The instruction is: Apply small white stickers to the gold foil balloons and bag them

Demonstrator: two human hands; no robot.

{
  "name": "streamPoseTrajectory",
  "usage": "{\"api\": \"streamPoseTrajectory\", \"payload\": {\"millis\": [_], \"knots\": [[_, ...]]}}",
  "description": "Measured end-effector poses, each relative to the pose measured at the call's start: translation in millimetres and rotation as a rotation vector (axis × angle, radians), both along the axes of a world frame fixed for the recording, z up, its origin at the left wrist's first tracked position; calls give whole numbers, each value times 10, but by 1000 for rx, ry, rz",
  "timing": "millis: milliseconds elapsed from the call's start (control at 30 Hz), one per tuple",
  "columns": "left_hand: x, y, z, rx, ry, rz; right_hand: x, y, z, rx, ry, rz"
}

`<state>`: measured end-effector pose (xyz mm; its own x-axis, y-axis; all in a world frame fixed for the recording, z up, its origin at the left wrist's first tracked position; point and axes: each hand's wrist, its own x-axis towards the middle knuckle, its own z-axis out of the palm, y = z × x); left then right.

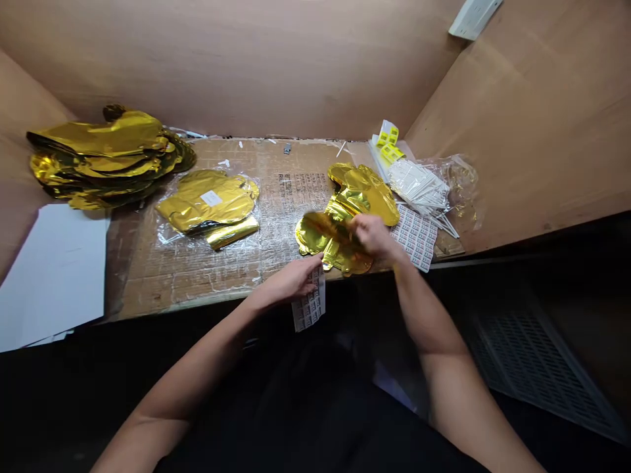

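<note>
My left hand point(296, 279) is at the table's front edge, fingers closed on a sheet of small printed stickers point(309, 307) that hangs below the edge. Its fingertips come up against the near side of a pile of flat gold foil balloons point(365, 190). My right hand point(373, 234) is closed over the front of that pile, gripping a gold foil balloon point(325, 225) whose left part is lifted and smeared by motion. The fingertips of this hand are partly hidden.
A large stack of gold foil point(113, 157) fills the back left. Beside it lies a clear-bagged gold foil pack point(211, 200). White paper point(54, 276) is at far left. At right are white sticks point(419, 187), yellow labels point(389, 141) and another sticker sheet point(417, 236). Wooden panels point(246, 66) enclose the table.
</note>
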<state>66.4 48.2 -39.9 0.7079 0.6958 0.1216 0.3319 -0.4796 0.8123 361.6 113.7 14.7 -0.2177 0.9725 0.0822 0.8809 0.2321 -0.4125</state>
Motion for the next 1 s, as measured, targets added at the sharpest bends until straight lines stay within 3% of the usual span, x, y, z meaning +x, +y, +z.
{"api": "streamPoseTrajectory", "payload": {"millis": [67, 133, 167, 233, 267, 333, 400, 467, 600, 767, 867, 1000], "knots": [[-29, -1, 2, -106, -4, 29, 243, 257, 249, 158, -23, -335], [-58, -43, 9, -245, -69, 97, 328, 338, 421, 298, -32, -501], [-67, -79, 15, -311, -129, 150, 278, 292, 450, 346, -30, -512], [-71, -169, 29, -407, -274, 273, 8, 44, 388, 319, 19, -366], [-65, -215, 35, -436, -335, 319, -181, -133, 311, 246, 63, -236], [-46, -287, 39, -450, -406, 358, -564, -512, 125, -47, 261, 145], [-32, -322, 24, -392, -410, 366, -859, -816, -40, -147, 417, 290], [-30, -327, -10, -296, -387, 365, -1027, -989, -153, -76, 493, 251], [-27, -309, -93, -141, -374, 374, -1119, -1094, -276, 166, 475, 89], [19, -332, -86, -93, -348, 455, -1209, -1198, -373, 357, 430, -40], [34, -360, -47, -101, -345, 493, -1255, -1239, -358, 327, 516, -85], [17, -390, -8, -104, -359, 488, -1224, -1208, -263, 49, 743, -139]]}}
